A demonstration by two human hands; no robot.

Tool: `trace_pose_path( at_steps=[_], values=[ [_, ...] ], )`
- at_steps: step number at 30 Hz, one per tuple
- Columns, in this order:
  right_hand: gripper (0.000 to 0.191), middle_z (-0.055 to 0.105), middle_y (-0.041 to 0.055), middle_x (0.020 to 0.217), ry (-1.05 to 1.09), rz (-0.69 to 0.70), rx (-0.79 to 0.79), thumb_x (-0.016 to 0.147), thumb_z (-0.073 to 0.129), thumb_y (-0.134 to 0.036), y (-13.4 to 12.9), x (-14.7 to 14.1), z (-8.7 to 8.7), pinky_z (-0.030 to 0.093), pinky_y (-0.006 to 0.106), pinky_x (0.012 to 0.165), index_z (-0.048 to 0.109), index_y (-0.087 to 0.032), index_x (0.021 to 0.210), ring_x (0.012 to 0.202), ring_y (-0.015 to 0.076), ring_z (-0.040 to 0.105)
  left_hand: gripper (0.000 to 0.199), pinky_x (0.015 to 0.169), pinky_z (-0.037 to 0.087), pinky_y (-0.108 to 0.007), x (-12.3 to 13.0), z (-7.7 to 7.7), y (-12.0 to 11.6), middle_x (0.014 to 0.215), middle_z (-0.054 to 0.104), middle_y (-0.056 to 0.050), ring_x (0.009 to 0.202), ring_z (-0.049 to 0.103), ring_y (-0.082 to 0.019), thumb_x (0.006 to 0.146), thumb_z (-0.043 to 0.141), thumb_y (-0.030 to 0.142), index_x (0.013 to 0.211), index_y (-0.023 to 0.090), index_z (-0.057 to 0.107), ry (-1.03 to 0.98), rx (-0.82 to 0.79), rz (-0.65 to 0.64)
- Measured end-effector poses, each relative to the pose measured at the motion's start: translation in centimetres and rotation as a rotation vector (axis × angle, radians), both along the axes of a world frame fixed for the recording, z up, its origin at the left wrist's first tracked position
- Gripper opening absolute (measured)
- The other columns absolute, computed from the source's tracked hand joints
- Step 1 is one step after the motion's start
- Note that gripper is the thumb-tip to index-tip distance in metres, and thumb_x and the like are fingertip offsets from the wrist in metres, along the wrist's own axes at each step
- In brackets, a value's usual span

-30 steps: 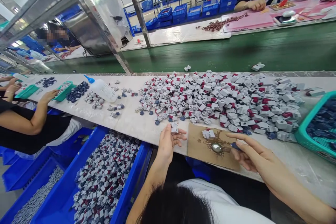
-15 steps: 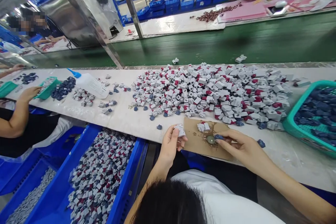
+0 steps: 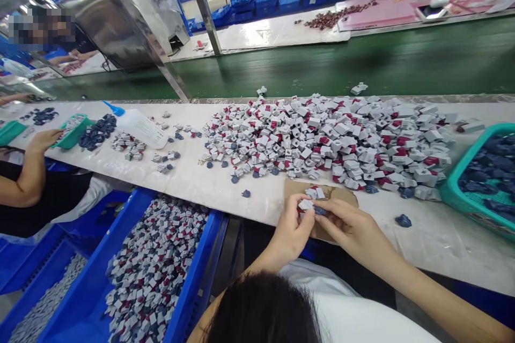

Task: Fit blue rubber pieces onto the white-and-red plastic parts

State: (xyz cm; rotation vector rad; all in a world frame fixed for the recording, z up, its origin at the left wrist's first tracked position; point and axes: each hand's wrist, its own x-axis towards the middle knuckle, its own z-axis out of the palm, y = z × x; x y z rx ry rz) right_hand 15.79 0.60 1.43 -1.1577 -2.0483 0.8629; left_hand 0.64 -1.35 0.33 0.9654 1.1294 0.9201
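My left hand [image 3: 293, 228] pinches a small light grey plastic part [image 3: 306, 205] between thumb and fingers. A dark blue plastic part [image 3: 320, 210] is gripped by my right hand [image 3: 350, 222], and the two parts meet or nearly meet. Both hands are over a piece of brown cardboard [image 3: 346, 195], hiding much of it. Another grey and red part [image 3: 315, 192] lies on the cardboard just beyond my fingers. Behind them spreads a large heap of grey and dark red parts [image 3: 322, 136].
To the right stands a green basket [image 3: 454, 193] of dark blue parts. A white bottle with blue nozzle [image 3: 140, 127] lies left. A blue bin [image 3: 213, 230] of parts sits below the table. A green conveyor belt [image 3: 281, 67] runs behind. A co-worker's arm [image 3: 30, 182] reaches in at left.
My hands have come together over the cardboard. My right hand brought the blue part from beside the puddle of liquid to the grey part, and my left hand moved right.
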Motion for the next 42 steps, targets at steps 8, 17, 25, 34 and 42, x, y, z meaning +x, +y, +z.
trace_pose_path(
  at_steps=[8, 17, 25, 34, 42],
  values=[
    [0.026, 0.067, 0.0051, 0.089, -0.163, -0.048, 0.162, 0.096, 0.039, -0.031, -0.7, 0.8, -0.9, 0.051, 0.023, 0.063, 0.054, -0.019, 0.113, 0.071, 0.0146, 0.065, 0.031, 0.034, 0.033, -0.012, -0.4, 0.2, 0.7, 0.060, 0.050, 0.007, 0.041, 0.041, -0.004, 0.082, 0.054, 0.035, 0.107, 0.019, 0.044, -0.051, -0.043, -0.015],
    [0.025, 0.065, 0.0045, 0.077, -0.408, -0.018, 0.002, 0.094, 0.032, -0.034, 0.6, 4.4, -2.1, 0.044, 0.024, 0.051, 0.052, -0.019, 0.098, 0.061, 0.0172, 0.062, 0.035, 0.067, 0.054, -0.026, -2.6, 1.0, 0.5, 0.112, 0.064, -0.009, 0.099, 0.062, -0.021, 0.071, 0.069, 0.034, 0.099, 0.018, 0.053, -0.217, -0.115, 0.264],
    [0.013, 0.059, 0.0016, 0.060, -0.704, 0.167, 0.108, 0.089, 0.040, -0.023, 1.9, 3.0, -1.5, 0.027, 0.022, 0.043, 0.053, -0.020, 0.090, 0.049, 0.0172, 0.058, 0.035, 0.061, 0.052, -0.022, -3.0, 1.0, 0.4, 0.088, 0.070, -0.004, 0.083, 0.063, -0.016, 0.060, 0.079, 0.026, 0.091, 0.017, 0.067, -0.222, -0.081, 0.413],
    [0.018, 0.059, 0.0020, 0.058, -0.629, 0.212, 0.025, 0.089, 0.037, -0.026, 2.0, 3.0, -0.8, 0.031, 0.024, 0.042, 0.053, -0.019, 0.087, 0.047, 0.0168, 0.056, 0.038, 0.061, 0.053, -0.021, -2.7, 1.3, -0.1, 0.085, 0.072, -0.004, 0.080, 0.066, -0.016, 0.057, 0.081, 0.023, 0.092, 0.016, 0.069, -0.263, -0.115, 0.432],
    [0.029, 0.065, 0.0073, 0.087, 0.103, 0.070, -0.228, 0.088, 0.048, -0.044, 1.4, 0.3, 5.2, 0.047, 0.023, 0.051, 0.057, -0.019, 0.100, 0.063, 0.0156, 0.060, 0.032, 0.073, 0.054, -0.025, -2.6, 2.6, -0.4, 0.082, 0.072, -0.003, 0.077, 0.066, -0.014, 0.058, 0.081, 0.022, 0.087, 0.016, 0.069, -0.244, -0.024, 0.311]
  ],
)
